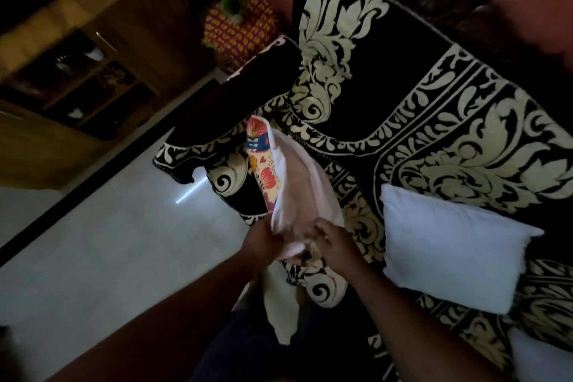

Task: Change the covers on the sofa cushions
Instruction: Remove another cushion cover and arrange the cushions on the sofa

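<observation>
While the room lies dim, a person stands at the edge of a sofa (387,96) draped in a black throw with cream scrollwork, both hands meeting low over its front edge. The left hand (262,245) and the right hand (333,245) are both closed on the near end of a cushion (297,183), which stands tilted up from the hands toward the armrest. A flowered cover (262,161) shows along the cushion's left side, with pale fabric bunched over the rest. Just to the right, a bare white pillow (449,251) lies flat on the seat, apart from the hands.
</observation>
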`<state>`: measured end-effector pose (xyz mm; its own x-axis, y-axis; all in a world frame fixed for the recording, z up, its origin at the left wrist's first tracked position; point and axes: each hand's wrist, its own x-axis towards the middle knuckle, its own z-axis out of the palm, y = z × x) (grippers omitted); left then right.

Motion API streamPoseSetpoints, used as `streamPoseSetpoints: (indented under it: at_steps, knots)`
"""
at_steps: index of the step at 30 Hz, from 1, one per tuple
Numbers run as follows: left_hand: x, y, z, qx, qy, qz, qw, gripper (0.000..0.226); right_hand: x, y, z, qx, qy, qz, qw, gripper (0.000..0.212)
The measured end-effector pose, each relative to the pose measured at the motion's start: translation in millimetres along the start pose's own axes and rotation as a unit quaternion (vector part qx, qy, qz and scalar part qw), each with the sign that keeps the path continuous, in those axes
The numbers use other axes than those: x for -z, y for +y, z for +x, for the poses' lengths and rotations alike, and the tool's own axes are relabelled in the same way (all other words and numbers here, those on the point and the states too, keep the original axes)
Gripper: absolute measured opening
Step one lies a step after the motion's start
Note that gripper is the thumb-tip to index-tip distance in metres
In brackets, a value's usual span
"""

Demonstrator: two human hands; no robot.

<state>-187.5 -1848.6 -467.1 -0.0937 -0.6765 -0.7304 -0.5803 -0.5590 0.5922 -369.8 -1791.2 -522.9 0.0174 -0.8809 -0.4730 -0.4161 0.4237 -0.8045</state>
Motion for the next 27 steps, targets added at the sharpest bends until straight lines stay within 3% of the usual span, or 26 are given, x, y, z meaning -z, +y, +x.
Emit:
streamPoseSetpoints:
  at_steps: [2,5,8,10,12,14,16,18,21,25,27]
  knots:
    - [0,-9,-1,-0.036,-0.013,-0.049,0.998,0.036,-4,-5,11,-0.052,0.054,-0.064,0.995,0.012]
    - [1,-14,-3,-0.060,-0.020,-0.112,0.992,0.038,-14,-20,26,-0.142,0.021,-0.150,0.978,0.041]
    - [5,-22,1,-0.079,-0.001,-0.132,0.988,0.046,-21,-25,41,-0.166,0.004,-0.251,0.954,0.050]
    - [6,-37,3,-0.079,-0.011,-0.065,0.995,0.064,-22,-29,50,-0.159,-0.035,-0.332,0.929,0.040]
    - [4,-54,2,-0.090,-0.001,0.092,0.992,0.078,-23,-36,55,-0.135,-0.045,-0.357,0.923,0.026]
    - [-2,-74,-3,-0.183,0.058,0.247,0.950,0.085,-25,-40,55,-0.107,-0.032,-0.319,0.941,0.024]
    - [-3,-90,-9,-0.323,0.103,0.384,0.859,0.067,-23,-41,52,-0.095,-0.009,-0.250,0.963,0.036]
    - [0,-109,-1,-0.382,0.118,0.460,0.793,0.058,-23,-43,48,-0.073,-0.007,-0.221,0.972,0.043]
    - [15,-117,11,-0.266,0.055,0.555,0.787,0.062,-22,-46,42,-0.046,0.023,-0.179,0.982,0.045]
    - [46,-103,21,-0.202,-0.090,0.675,0.703,0.063,-21,-41,28,-0.047,0.113,-0.089,0.989,0.035]
    - [55,-85,23,-0.188,-0.126,0.645,0.730,0.059,-23,-41,19,-0.035,0.126,-0.067,0.989,0.034]
